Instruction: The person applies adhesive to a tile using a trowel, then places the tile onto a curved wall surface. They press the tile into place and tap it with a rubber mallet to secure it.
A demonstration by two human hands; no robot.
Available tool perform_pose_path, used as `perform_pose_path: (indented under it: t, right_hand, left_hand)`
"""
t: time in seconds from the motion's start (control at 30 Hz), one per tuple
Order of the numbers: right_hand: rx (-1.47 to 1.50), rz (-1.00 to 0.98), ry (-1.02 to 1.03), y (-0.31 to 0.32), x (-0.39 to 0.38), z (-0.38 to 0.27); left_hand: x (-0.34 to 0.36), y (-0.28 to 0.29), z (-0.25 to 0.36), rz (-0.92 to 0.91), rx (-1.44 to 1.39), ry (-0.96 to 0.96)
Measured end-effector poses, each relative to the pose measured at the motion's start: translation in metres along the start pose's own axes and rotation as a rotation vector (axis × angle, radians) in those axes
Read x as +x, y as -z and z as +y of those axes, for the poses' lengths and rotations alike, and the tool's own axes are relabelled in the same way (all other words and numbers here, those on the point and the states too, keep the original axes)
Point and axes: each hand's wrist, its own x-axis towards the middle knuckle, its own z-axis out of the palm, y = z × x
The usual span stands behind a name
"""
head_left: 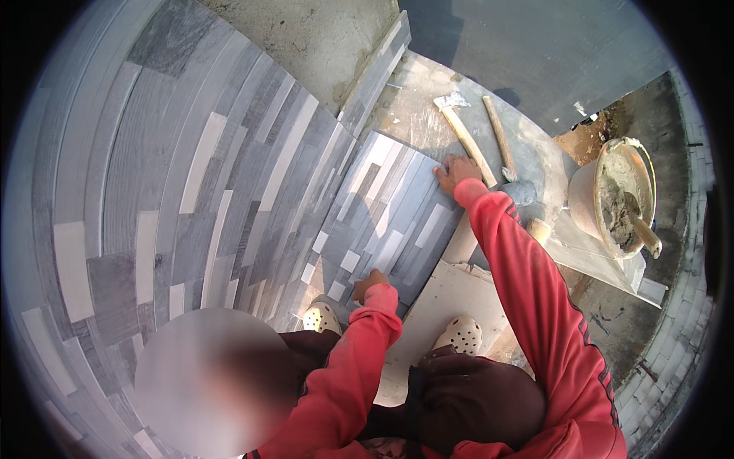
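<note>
A wall tile [397, 200] patterned in grey and white strips lies in front of me, its left edge close to the tiled wall [229, 161]. My left hand [372, 286] grips the tile's near edge, with the fingers curled and partly hidden by the hand itself. At the far right corner my right hand [457, 171] holds the edge, fingers bent over it. Just beyond the right hand lie a hatchet-like tool [465, 136] with a pale wooden handle and a hammer [498, 134]. A dark grey mallet head [520, 192] sits beside my right forearm.
At the right stands a bucket [585, 195] of wet mortar with a trowel [642, 229] in it. Bare cement [306, 38] covers the wall above the tiles. A dark panel [535, 53] stands at the back. My pale clogs [461, 334] rest near a board [451, 294].
</note>
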Motion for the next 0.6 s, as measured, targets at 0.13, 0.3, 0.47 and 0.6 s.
perform_pose_path:
  t: [0.13, 0.3, 0.47, 0.6]
  right_hand:
    - [-0.011, 0.001, -0.05, -0.002, -0.002, 0.01]
    - [-0.008, 0.084, -0.071, -0.026, 0.013, 0.004]
    - [0.051, 0.269, -0.126, -0.041, 0.023, -0.015]
    - [0.099, 0.339, -0.113, -0.03, 0.035, -0.029]
  left_hand:
    - [0.017, -0.016, -0.025, -0.035, -0.271, -0.119]
    - [0.027, -0.021, -0.005, 0.003, -0.349, 0.099]
    - [0.1, -0.052, -0.016, -0.143, -0.652, 0.029]
    - [0.105, -0.073, -0.014, -0.118, -0.868, 0.059]
